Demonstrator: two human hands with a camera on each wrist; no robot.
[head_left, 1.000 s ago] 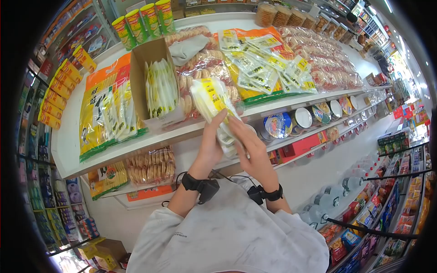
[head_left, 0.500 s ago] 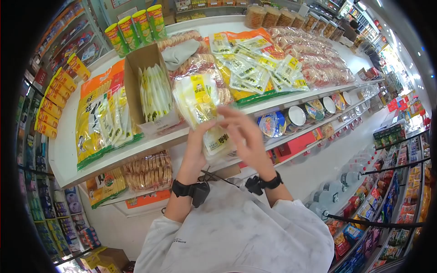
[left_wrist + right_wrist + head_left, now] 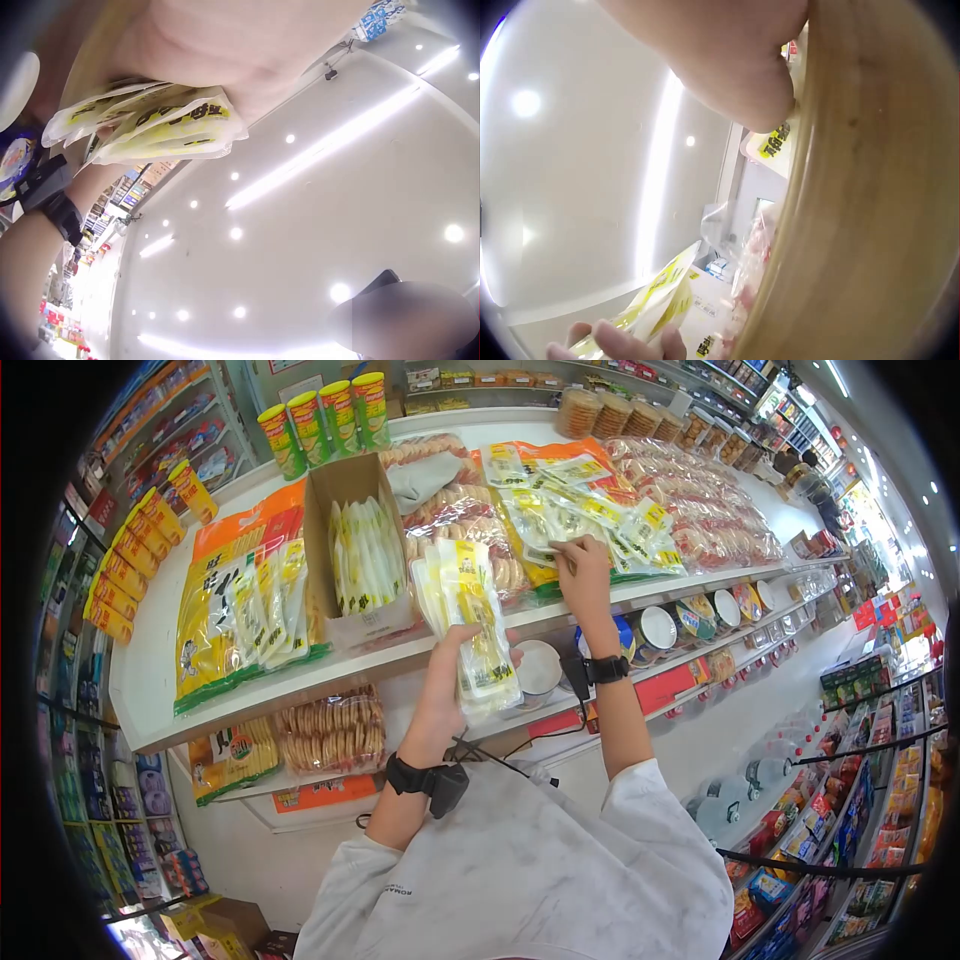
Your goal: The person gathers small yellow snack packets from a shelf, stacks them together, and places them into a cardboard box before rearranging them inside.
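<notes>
Hands were apart. Left hand point(image 3: 440, 685) was clamped on a packet stack point(image 3: 468, 595), held at the bench point(image 3: 150, 685) front edge, right of the cardboard box point(image 3: 318, 535). Right hand point(image 3: 587, 572), farther right of the box, pinched a loose packet point(image 3: 540, 538) over the big bag point(image 3: 590, 452). Box stood upright, upright packets point(image 3: 360, 555) inside. Grey cloth point(image 3: 422, 482) lay on crackers point(image 3: 458, 507) just right of it; green canisters point(image 3: 342, 420) stood behind; another yellow-orange bag point(image 3: 205, 595), packets on top, lay left.

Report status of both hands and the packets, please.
Left hand grips packet bundle. Right hand pinches loose packet at the pile. Nothing seen blocking either grip.
</notes>
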